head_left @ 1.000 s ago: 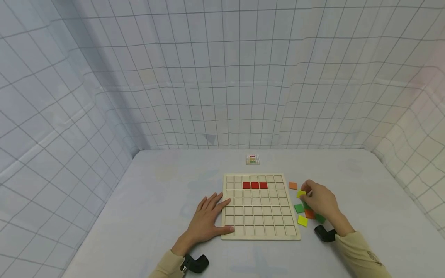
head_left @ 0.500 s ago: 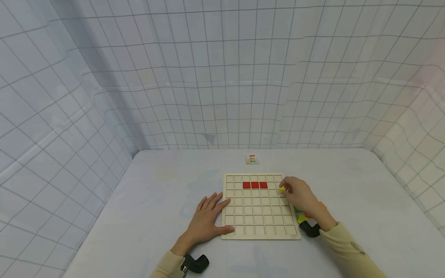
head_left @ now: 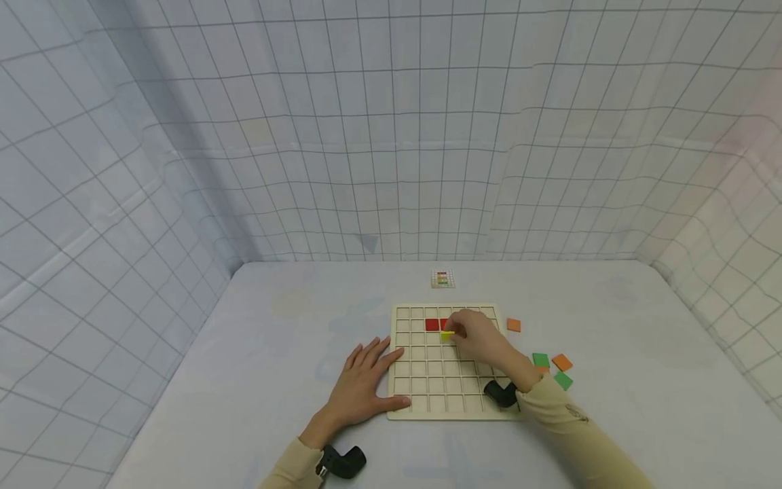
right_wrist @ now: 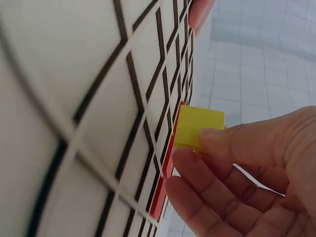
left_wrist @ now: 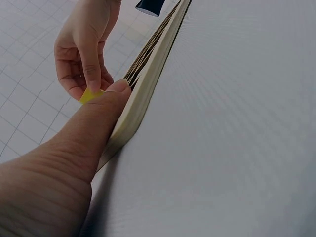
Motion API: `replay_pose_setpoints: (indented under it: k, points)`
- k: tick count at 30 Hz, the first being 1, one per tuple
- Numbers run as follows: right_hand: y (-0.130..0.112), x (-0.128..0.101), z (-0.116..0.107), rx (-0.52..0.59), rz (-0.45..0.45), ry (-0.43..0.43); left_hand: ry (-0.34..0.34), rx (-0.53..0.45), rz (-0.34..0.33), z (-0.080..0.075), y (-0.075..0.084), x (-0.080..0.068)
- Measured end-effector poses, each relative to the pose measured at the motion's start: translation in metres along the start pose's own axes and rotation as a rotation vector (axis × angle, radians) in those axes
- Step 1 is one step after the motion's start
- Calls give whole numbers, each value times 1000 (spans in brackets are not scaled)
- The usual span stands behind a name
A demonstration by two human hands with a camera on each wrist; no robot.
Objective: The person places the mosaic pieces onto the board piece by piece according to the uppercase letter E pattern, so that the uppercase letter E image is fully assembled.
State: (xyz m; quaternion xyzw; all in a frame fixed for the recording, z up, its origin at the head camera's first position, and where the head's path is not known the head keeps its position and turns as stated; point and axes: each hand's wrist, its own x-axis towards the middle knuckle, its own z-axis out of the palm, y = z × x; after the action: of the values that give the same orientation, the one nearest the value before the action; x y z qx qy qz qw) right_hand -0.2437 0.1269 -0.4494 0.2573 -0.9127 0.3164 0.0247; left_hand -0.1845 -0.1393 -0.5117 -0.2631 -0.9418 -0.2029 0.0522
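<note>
A cream grid board (head_left: 421, 370) lies on the table, with red tiles (head_left: 432, 324) in its second row from the far edge. My left hand (head_left: 363, 387) rests at the board's left side, fingers spread. Its thumb (left_wrist: 94, 118) lies over the rim. Above the board, my right hand (head_left: 485, 339) pinches a yellow tile (right_wrist: 200, 126) between thumb and fingers. That tile is tilted and held just nearer to me than the red row. The right hand hides part of the red row and some cells behind it.
Right of the board lie loose tiles: an orange one (head_left: 514, 324) by its edge, then a green tile (head_left: 540, 360) and another orange tile (head_left: 562, 362) among others, partly behind the right forearm. Beyond the board sits a small card with a coloured grid pattern (head_left: 442, 278).
My right hand has picked up the yellow tile from the loose tiles and carried it left over the board, up to the red row. The left hand has stayed in place.
</note>
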Motion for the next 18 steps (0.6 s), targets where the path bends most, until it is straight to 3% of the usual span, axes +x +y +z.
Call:
replay_pose_setpoints:
  k: [7,18]
  points:
    - [-7,12,14,-91,64,-4,-3,-6,-7,0,-1,-1]
    - [-10,20,19,-113,113,-3,-6,-22,0,-2,0,0]
